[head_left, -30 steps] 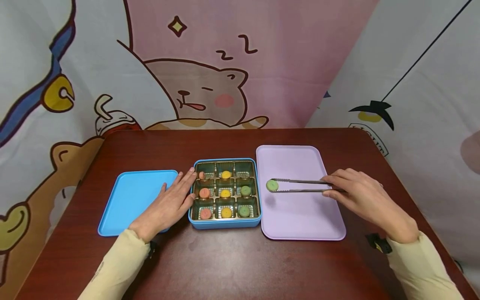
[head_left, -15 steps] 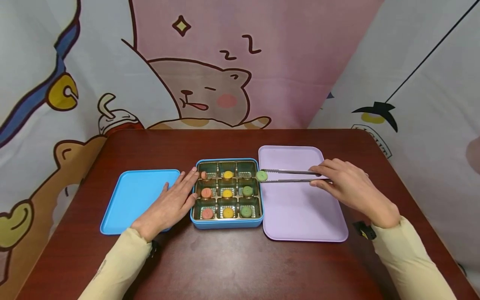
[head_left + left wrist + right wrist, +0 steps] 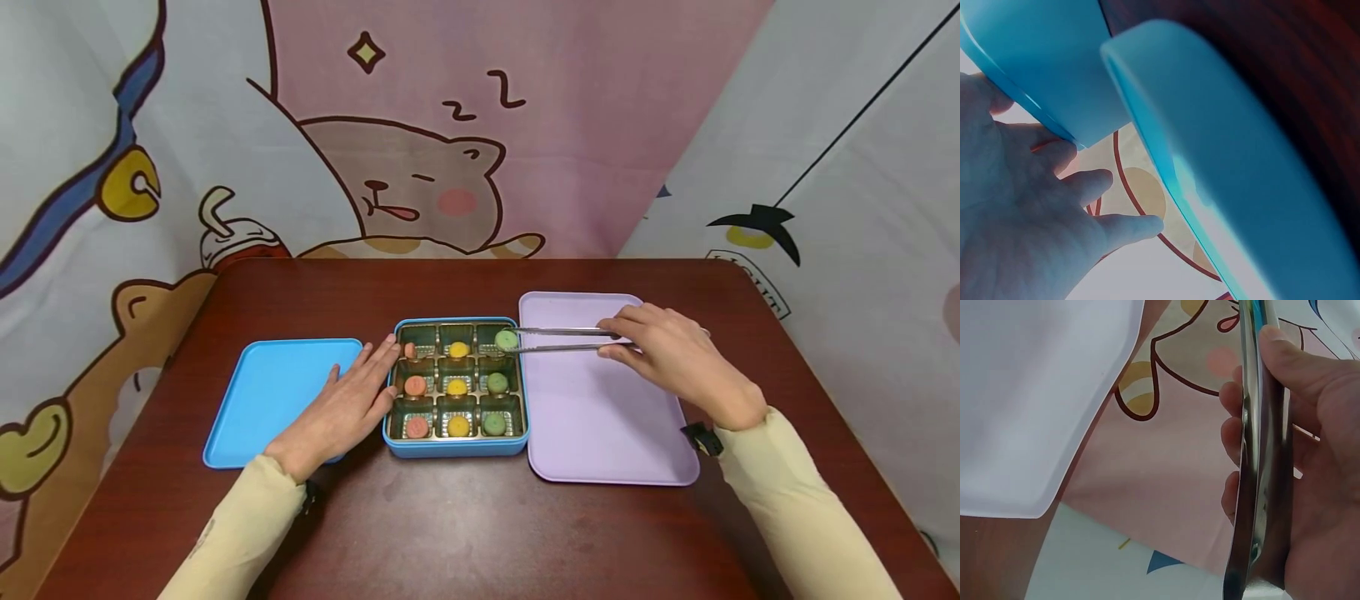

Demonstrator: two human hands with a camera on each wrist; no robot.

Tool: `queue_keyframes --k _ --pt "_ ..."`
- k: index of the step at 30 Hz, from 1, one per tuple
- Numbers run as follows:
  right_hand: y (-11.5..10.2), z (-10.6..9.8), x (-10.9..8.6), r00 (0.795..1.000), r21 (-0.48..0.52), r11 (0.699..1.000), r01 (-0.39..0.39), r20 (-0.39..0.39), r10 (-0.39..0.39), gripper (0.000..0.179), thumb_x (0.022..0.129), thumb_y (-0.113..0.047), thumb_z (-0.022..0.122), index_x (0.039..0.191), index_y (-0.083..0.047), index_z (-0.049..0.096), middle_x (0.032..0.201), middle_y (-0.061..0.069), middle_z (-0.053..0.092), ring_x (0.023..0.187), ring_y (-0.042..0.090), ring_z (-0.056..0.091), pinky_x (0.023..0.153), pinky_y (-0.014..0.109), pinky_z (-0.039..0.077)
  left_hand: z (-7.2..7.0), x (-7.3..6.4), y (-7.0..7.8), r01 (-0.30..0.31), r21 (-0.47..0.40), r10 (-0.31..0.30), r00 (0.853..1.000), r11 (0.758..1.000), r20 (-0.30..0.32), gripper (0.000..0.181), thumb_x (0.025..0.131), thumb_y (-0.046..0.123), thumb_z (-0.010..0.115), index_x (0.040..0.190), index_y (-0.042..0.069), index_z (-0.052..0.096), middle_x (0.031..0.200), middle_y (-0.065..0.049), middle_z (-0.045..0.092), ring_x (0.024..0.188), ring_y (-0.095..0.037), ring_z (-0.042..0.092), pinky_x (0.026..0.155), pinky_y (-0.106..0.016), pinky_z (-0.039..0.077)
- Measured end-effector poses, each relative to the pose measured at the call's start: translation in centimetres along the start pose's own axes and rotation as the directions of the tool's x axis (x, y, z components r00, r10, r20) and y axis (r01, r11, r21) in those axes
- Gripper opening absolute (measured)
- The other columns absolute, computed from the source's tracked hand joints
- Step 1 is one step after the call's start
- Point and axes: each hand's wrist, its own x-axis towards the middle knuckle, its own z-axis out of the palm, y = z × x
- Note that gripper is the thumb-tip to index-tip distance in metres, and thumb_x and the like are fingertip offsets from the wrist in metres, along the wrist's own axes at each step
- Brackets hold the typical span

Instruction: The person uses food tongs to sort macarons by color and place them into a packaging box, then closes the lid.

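My left hand rests with straight fingers against the left wall of a blue box. In the left wrist view its fingertips touch the box's rim. Gold compartments inside hold pink pieces on the left, yellow in the middle and green on the right. My right hand grips metal tongs between thumb and fingers, also plain in the right wrist view. The tongs' tips pinch a round green cookie-like piece over the back right compartment.
A lilac tray lies against the box's right side, under the tongs. To the left, partly beneath my left hand and forearm, is a blue lid. The dark wooden table ends at a printed cloth behind.
The right hand has carried the tongs and green piece left and away from me, from above the lilac tray to the box's back right compartment. The left hand stays on the box.
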Motion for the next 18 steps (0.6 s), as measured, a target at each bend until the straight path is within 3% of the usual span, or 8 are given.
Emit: queue_keyframes --k 14,18 --pt "-0.7 -0.1 2.7 0.997 -0.037 0.999 0.013 0.078 -0.01 0.032 0.089 -0.027 0.083 0.114 -0.006 0.078 0.103 0.005 0.071 0.097 0.027 0.066 0.073 0.046 0.052 0.0 0.0 0.0 0.003 -0.003 -0.003 1.0 1.0 0.002 0.064 0.112 0.037 0.043 0.168 0.016 0.019 0.174 -0.001 0.011 0.158 -0.036 0.014 0.115 -0.076 0.016" --pt "-0.9 0.0 3.4 0.996 -0.061 0.997 0.036 0.083 -0.031 0.032 0.089 -0.028 0.083 0.112 -0.007 0.078 0.102 0.004 0.071 0.093 0.027 0.065 0.071 0.044 0.051 0.0 0.0 0.0 0.003 0.002 -0.003 1.0 1.0 0.001 0.065 0.112 0.037 0.044 0.168 0.015 0.019 0.174 -0.001 0.01 0.158 -0.036 0.014 0.115 -0.076 0.016"
